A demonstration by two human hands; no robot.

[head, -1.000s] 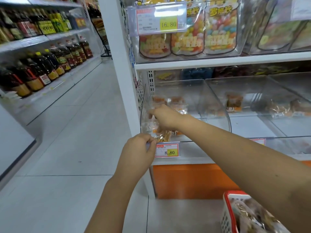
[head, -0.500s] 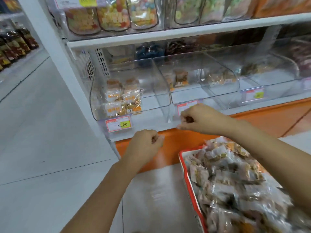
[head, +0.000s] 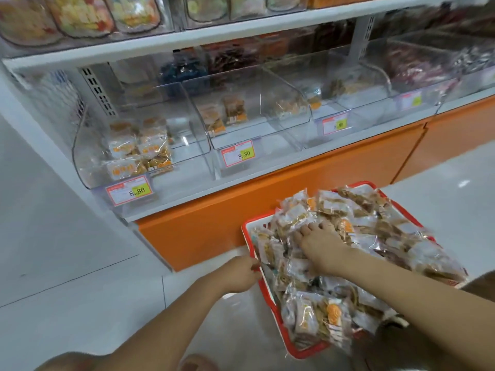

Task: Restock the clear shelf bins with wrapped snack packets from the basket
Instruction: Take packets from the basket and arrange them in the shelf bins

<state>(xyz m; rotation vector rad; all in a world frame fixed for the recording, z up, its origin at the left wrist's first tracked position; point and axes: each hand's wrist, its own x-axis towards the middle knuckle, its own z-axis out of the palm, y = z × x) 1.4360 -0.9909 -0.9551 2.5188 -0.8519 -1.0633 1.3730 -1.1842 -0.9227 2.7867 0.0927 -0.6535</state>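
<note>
Presses the right hand (head: 321,243) onto the heap of wrapped snack packets (head: 302,314) filling the red basket (head: 308,350), near right on the floor. Spreads the fingers over the wrappers, tips bent down; cannot tell whether any packet is pinched. Curls the left hand (head: 239,274) round the basket's near-left rim. Faces, farther off, a row of clear shelf bins (head: 187,124) above an orange base panel (head: 267,199), with a few packets in the left bin (head: 88,156) and fewer in the middle bin (head: 281,124). Looks onto yellow 8.80 price tags (head: 131,190) on the bin fronts.
</note>
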